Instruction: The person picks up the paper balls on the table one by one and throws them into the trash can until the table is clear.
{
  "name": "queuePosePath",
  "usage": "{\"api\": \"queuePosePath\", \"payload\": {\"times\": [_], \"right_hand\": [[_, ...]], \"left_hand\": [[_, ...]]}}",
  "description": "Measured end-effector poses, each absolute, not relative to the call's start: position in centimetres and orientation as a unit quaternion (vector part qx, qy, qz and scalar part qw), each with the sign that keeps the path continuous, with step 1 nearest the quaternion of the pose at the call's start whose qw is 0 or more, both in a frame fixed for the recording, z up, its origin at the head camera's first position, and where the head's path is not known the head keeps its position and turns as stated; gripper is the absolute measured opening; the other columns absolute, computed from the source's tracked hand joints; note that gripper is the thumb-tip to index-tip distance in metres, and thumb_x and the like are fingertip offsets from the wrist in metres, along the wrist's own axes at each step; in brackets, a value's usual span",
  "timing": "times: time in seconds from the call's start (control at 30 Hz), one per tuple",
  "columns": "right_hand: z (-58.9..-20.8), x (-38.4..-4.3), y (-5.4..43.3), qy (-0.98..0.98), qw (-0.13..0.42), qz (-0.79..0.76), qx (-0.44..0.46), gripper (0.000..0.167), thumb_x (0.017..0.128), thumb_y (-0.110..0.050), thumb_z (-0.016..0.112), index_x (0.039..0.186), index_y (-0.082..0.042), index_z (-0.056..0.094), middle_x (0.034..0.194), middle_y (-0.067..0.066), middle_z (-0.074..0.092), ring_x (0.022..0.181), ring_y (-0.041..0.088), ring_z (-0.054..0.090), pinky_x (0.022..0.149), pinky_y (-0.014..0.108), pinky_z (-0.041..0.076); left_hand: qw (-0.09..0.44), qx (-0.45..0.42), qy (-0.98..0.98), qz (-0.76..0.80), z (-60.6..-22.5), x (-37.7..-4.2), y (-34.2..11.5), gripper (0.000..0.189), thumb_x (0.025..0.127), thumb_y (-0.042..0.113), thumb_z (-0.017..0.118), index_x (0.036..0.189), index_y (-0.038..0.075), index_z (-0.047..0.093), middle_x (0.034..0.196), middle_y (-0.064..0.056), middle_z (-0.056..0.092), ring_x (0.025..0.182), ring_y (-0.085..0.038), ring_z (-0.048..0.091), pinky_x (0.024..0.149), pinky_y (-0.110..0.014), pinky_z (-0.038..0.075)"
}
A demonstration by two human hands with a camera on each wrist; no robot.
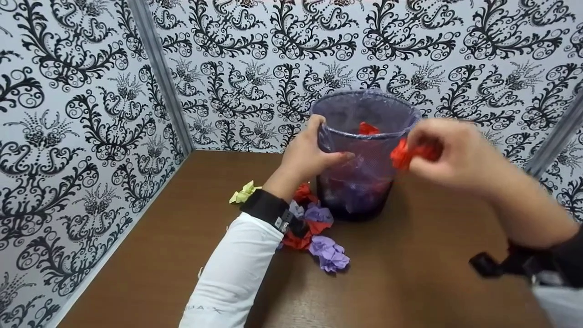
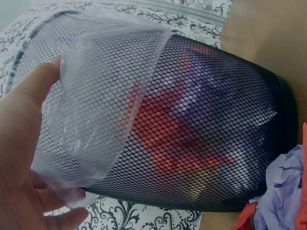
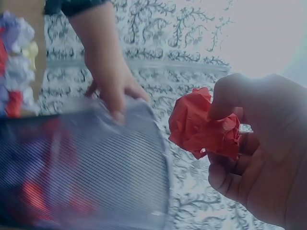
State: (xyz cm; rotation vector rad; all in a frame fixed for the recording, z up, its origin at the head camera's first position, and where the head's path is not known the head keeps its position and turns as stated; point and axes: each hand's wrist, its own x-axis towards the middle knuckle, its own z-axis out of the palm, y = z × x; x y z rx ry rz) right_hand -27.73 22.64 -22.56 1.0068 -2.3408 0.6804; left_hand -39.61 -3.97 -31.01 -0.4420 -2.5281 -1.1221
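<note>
The tabletop [image 1: 159, 255] is brown and smooth, with a soft sheen toward the near edge. Its far edge meets the back wall [image 1: 237, 82]; its left edge runs along the left wall [image 1: 59, 114]. Both walls carry a white covering printed with black floral scrollwork. A grey vertical strip [image 1: 160, 68] marks the left corner. A second grey strip [image 1: 556, 140] stands at the right, with the same pattern beyond it. In the right wrist view, a bright glare [image 3: 259, 43] washes out the upper right corner.

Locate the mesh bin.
In the head view, the mesh bin stands on the table, right of centre, between the left hand holding it and the right hand.
</note>
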Motion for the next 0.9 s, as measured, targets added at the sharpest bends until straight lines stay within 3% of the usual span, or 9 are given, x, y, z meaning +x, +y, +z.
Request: {"api": "queuePosePath", "payload": {"times": [0.27,0.43,0.67,0.9], "right_hand": [[-17.0,-31.6,22.6,-0.920,0.184,0.230,0.259,0.009,0.088,-0.006,0.069,0.095,-0.010,0.065,0.091,0.008,0.071,0.068,0.018,0.062,0.052,0.021,0.053],[-15.3,-34.5,22.2,-0.937,0.155,0.221,0.223,0.013,0.091,-0.011,0.066,0.103,-0.010,0.063,0.100,0.010,0.068,0.078,0.021,0.062,0.058,0.021,0.054],[-15.4,-37.8,20.9,-0.948,0.127,0.227,0.185,0.024,0.093,-0.012,0.064,0.116,-0.009,0.061,0.112,0.012,0.064,0.093,0.025,0.065,0.067,0.018,0.058],[-17.5,-40.5,19.8,-0.958,0.071,0.232,0.150,0.034,0.092,-0.006,0.063,0.126,-0.006,0.057,0.117,0.016,0.064,0.092,0.026,0.071,0.073,0.030,0.063]], "left_hand": [[0.166,-0.151,-0.889,-0.400,-31.2,-39.5,-4.1,0.089,0.059,0.066,0.092,0.127,0.035,0.042,0.103,0.009,0.063,0.092,-0.015,0.066,0.081,-0.035,0.059],[0.165,-0.152,-0.888,-0.400,-31.0,-39.5,-4.1,0.090,0.059,0.066,0.092,0.128,0.035,0.042,0.101,0.008,0.064,0.089,-0.015,0.066,0.079,-0.034,0.059],[0.168,-0.152,-0.890,-0.395,-31.2,-39.6,-4.1,0.090,0.060,0.067,0.091,0.128,0.035,0.042,0.103,0.008,0.064,0.091,-0.015,0.066,0.080,-0.035,0.059],[0.186,-0.151,-0.889,-0.390,-31.1,-39.6,-4.0,0.090,0.059,0.070,0.090,0.127,0.034,0.042,0.104,0.008,0.064,0.094,-0.015,0.066,0.080,-0.035,0.057]]}}
